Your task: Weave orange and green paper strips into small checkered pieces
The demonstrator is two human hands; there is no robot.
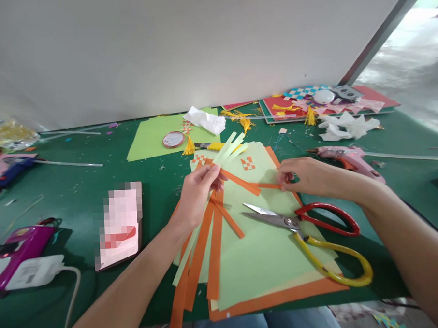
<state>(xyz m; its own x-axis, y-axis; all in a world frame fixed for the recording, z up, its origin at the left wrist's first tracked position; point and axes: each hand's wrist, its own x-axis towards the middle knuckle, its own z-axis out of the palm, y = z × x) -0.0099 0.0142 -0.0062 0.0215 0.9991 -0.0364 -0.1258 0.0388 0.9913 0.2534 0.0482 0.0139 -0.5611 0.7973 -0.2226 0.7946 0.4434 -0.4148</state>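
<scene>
My left hand pinches a bundle of paper strips; light green ends fan out above the fingers, and orange strips spread below toward the table edge. My right hand has its fingertips closed on the end of an orange strip that runs toward the bundle. Under both hands lies a light green sheet with orange paper beneath it. Open scissors, with one red and one yellow handle, rest on the sheet. A small orange-and-white woven piece lies near its top.
A phone and a purple power strip lie at the left. At the right is a pink glue gun. A yellow cutter, crumpled white paper, yellow tassels and red boards lie farther back.
</scene>
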